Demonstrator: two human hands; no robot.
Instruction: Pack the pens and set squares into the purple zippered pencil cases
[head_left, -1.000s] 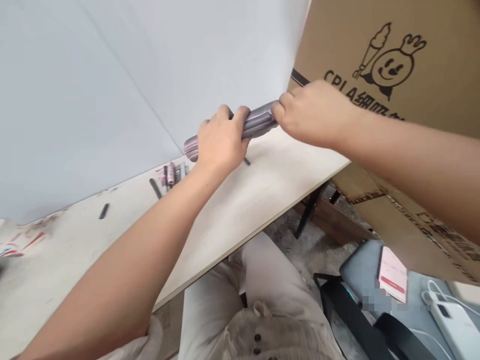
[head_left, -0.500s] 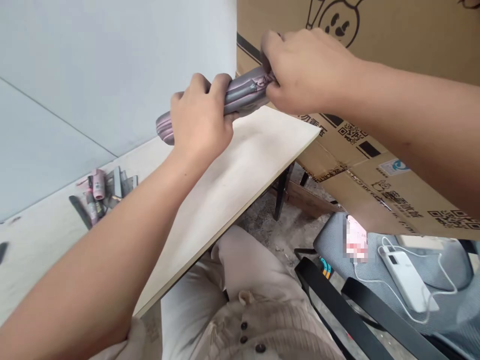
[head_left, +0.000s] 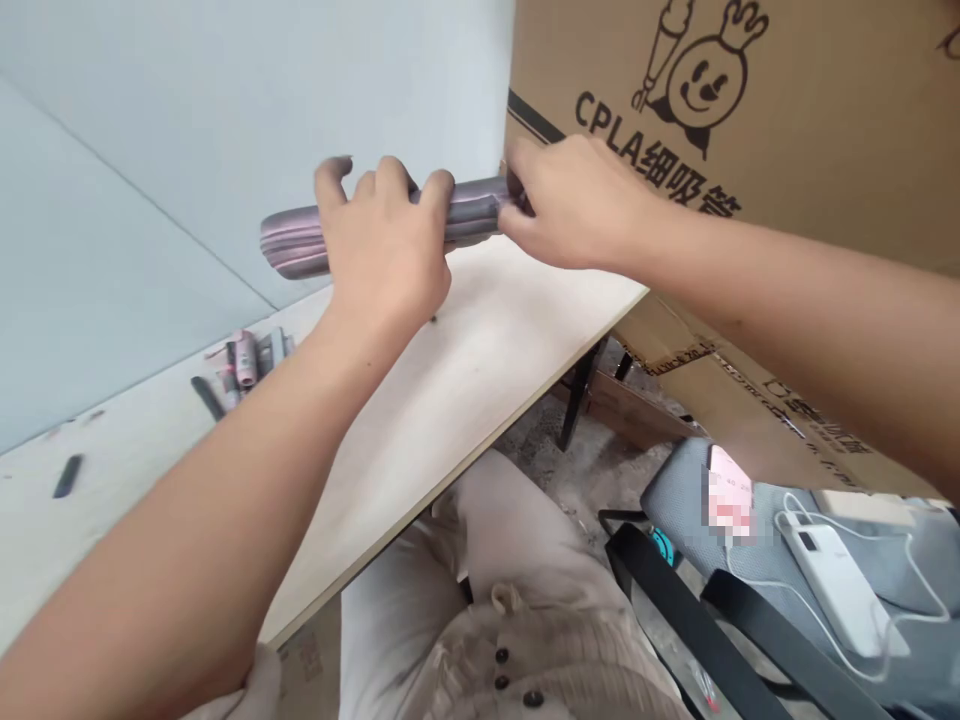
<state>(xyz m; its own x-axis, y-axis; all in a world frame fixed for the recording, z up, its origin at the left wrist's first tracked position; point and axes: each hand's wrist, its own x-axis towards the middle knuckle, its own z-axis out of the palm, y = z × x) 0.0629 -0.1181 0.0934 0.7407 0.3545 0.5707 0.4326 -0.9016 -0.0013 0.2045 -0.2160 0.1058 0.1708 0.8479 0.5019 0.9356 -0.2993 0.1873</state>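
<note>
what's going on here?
A person holds a pleated grey-pink fabric roll, maybe a folded umbrella, above a pale board. The left hand curls over its middle; the right hand grips its end. Small pink and grey pieces lie farther along the board, and a cardboard box stands at its far end.

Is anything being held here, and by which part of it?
Yes, a pinkish-grey pleated roll: the left hand grips its middle, the right hand its right end.
</note>
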